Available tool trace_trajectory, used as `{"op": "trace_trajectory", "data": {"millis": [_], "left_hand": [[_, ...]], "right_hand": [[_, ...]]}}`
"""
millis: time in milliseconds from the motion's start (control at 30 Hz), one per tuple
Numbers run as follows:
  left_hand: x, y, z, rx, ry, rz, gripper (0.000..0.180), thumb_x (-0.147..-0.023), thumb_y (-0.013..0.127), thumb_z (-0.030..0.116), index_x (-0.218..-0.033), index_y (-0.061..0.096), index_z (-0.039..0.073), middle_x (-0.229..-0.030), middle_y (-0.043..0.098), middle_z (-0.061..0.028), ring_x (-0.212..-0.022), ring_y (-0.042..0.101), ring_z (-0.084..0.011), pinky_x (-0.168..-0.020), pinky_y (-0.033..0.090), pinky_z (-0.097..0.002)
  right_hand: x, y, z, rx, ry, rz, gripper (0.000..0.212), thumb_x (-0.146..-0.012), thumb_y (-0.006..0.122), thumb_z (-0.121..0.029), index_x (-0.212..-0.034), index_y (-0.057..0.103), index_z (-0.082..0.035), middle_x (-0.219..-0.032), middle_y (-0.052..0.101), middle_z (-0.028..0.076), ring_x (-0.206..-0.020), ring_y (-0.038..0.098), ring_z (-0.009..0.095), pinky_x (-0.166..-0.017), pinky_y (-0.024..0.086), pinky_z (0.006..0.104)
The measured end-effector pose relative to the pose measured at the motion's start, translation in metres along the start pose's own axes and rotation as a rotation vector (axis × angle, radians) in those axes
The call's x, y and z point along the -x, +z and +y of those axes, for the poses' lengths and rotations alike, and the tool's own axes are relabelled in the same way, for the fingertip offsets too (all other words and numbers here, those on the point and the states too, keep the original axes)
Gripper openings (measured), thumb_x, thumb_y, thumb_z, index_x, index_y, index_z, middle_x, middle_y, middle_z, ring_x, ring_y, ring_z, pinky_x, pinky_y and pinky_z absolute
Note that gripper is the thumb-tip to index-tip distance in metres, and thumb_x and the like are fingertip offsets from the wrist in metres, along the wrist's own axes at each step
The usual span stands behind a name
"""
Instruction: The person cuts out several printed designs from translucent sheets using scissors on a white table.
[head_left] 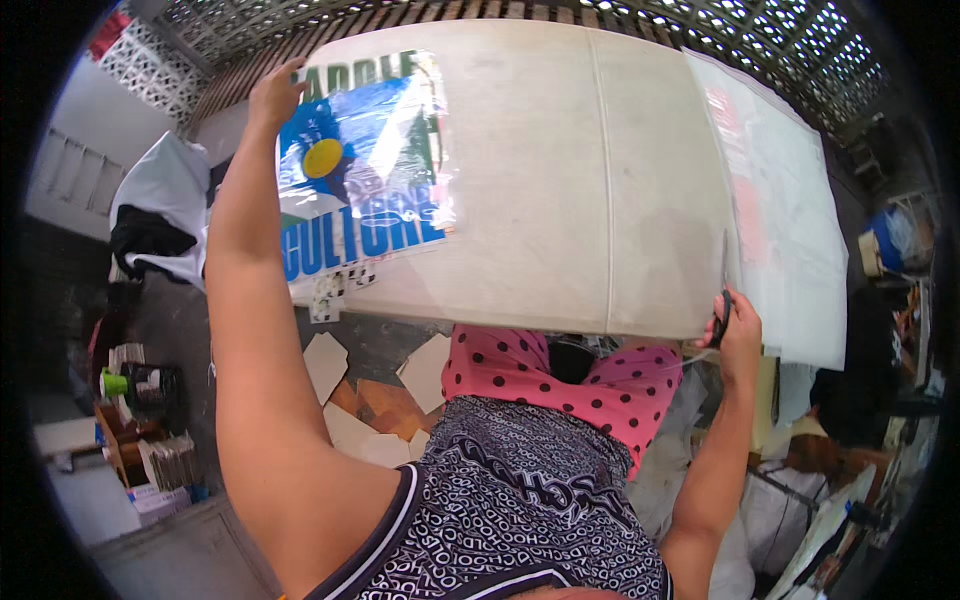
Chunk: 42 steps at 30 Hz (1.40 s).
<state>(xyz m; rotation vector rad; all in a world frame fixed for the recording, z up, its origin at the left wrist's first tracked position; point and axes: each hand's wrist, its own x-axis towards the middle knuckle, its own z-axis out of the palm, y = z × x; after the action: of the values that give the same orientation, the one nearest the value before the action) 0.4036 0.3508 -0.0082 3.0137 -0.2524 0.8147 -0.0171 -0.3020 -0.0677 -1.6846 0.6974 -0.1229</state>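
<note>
A clear plastic-wrapped printed sheet (375, 130), blue, green and white with a yellow disc, lies at the left of a pale folding table (520, 180). My left hand (278, 95) rests at its far left corner, finger and thumb apart and touching the edge. Small black-and-white labels (340, 288) lie by its near edge, some hanging over the table's rim. At the table's near right edge my right hand (738, 335) is closed round the black handles of scissors (724, 300). Their blades point away from me and look closed.
White translucent plastic sheets (790, 230) with pink marks cover the table's right end and hang over it. Cardboard pieces (345, 430) lie on the floor at the left. White cloth (165, 180) hangs at the far left. Bags and clutter (785, 510) crowd the right.
</note>
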Motion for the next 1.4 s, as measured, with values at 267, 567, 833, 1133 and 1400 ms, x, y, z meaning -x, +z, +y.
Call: {"op": "trace_trajectory", "data": {"millis": [267,567,833,1133,1400], "left_hand": [[0.018,0.038,0.171,0.173,0.433,0.021,0.041,-0.089,0.071,0.017,-0.129,0.064,0.014,-0.141,0.056,-0.0103,-0.130,0.054,-0.0326,-0.108,0.034,-0.0638],[0.061,-0.039,0.492,0.471,0.964,-0.168,0.029,-0.093,0.066,0.017,-0.122,0.067,0.014,-0.136,0.059,-0.0071,-0.135,0.049,-0.0276,-0.120,0.021,-0.0634],[0.126,-0.083,0.657,0.706,1.480,-0.043,0.034,-0.092,0.067,0.019,-0.125,0.065,0.013,-0.132,0.061,-0.0071,-0.129,0.055,-0.0252,-0.120,0.033,-0.0481],[0.147,-0.081,0.733,0.380,1.967,0.216,0.032,-0.088,0.061,0.016,-0.118,0.067,0.008,-0.110,0.068,-0.0048,-0.103,0.067,-0.0238,-0.114,0.045,-0.0427],[0.052,-0.065,0.733,1.376,0.493,-0.635,0.025,-0.088,0.065,-0.001,-0.111,0.072,0.005,-0.094,0.075,-0.0084,-0.075,0.073,-0.0155,-0.065,0.059,-0.0296]], "right_hand": [[0.010,0.016,-0.023,0.201,-0.100,0.168,0.032,-0.094,0.061,-0.020,-0.108,0.065,0.008,-0.074,0.071,0.019,-0.054,0.069,0.022,-0.053,0.055,0.0344],[0.022,0.017,-0.024,0.415,-0.235,0.164,0.033,-0.086,0.067,-0.025,-0.102,0.068,0.004,-0.079,0.068,0.028,-0.079,0.067,0.047,-0.072,0.054,0.0485],[0.202,-0.078,0.193,0.610,-0.091,0.550,0.041,-0.087,0.066,-0.011,-0.125,0.055,-0.001,-0.094,0.069,0.022,-0.083,0.067,0.044,-0.074,0.053,0.0495],[0.382,-0.075,0.455,0.719,1.008,0.360,0.051,-0.089,0.060,-0.037,-0.115,0.064,0.007,-0.097,0.071,0.030,-0.095,0.069,0.048,-0.088,0.053,0.0548],[0.319,-0.058,0.449,0.221,0.853,0.451,0.042,-0.087,0.064,-0.033,-0.106,0.069,0.004,-0.086,0.072,0.027,-0.080,0.071,0.044,-0.085,0.056,0.0490]]}}
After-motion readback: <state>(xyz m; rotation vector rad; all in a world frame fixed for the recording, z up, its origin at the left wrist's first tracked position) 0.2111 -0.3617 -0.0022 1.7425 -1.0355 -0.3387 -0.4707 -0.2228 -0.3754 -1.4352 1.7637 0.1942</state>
